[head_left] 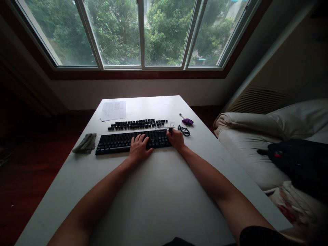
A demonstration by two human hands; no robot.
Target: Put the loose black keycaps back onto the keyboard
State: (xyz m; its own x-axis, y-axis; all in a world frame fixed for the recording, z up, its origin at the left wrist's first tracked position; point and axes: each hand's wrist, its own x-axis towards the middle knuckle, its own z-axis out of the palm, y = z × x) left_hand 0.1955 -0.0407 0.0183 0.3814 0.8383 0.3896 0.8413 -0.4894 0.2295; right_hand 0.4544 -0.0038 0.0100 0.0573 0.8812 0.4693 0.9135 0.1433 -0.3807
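A black keyboard (115, 142) lies across the white table, and many of its keys are still dark blocks in rows. My left hand (139, 147) rests on its middle with the fingers spread flat over the keys. Above the keyboard's right end, my right hand (176, 138) is closed around a wire keycap puller (172, 125), whose thin wire loop points up and away. A small black piece shows at the fingertips; I cannot tell whether it is the handle or a keycap. Behind the keyboard, loose black keycaps (135, 124) stand in two uneven rows.
A grey cloth (85, 143) lies left of the keyboard. Printed paper sheets (113, 110) are at the back left. A coiled black cable (183, 131), a purple cloth (188, 121) and a small brush (180, 115) lie at the right. A sofa (246, 143) stands beside the table.
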